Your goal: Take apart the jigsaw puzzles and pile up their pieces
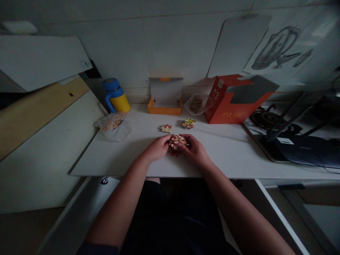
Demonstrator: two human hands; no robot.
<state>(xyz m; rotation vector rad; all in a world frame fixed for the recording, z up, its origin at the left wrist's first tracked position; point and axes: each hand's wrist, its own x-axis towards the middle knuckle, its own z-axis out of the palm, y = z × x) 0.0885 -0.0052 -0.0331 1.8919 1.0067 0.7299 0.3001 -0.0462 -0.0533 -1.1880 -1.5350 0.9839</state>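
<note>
Between my two hands, low over the white tabletop, is a loose heap of printed puzzle pieces (177,141) in red, white and green. My left hand (158,147) closes on the heap's left side, fingers curled around it. From the right, my right hand (197,150) grips the same pieces, its thumb lying over the front. A dark red piece (174,154) shows at the bottom of the heap. Just beyond my hands lie a small stack of brown and white puzzle pieces (166,128) and a green, yellow and red stack (188,123).
An orange box (164,111) stands with its lid up against the wall. Right of it are a plastic bag of pieces (196,105) and a red carton (225,106). At left are another bag (114,124) and a blue-yellow bottle (117,97). A stove (271,120) borders the right.
</note>
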